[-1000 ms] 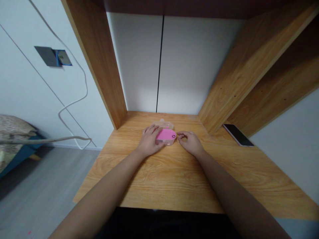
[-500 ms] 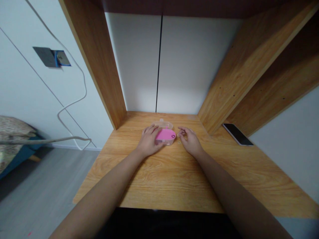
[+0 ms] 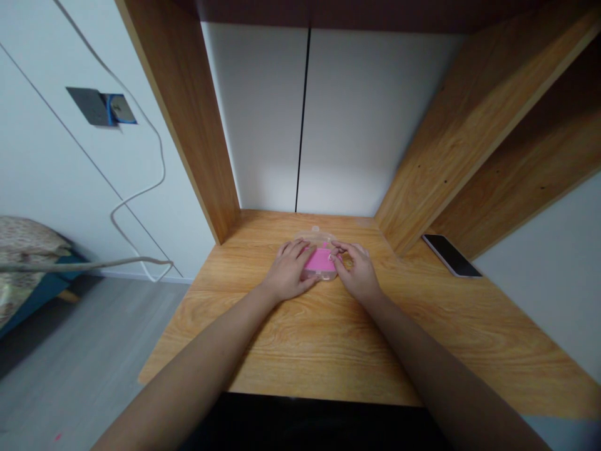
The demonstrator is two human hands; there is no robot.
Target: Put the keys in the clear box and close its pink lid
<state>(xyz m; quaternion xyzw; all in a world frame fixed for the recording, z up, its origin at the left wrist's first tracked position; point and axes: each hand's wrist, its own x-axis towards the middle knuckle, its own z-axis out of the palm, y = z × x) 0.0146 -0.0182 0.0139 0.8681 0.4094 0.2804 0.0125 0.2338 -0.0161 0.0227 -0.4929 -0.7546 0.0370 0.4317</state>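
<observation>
pink case (image 3: pixel 319 260) sits between both hands; left hand (image 3: pixel 288 269) grips its side, right hand (image 3: pixel 357 272) pinches something small.

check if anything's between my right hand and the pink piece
Nothing visible blocks the right hand; a small pale item shows at its fingertips, by the pink piece. The left hand is on its left.
</observation>
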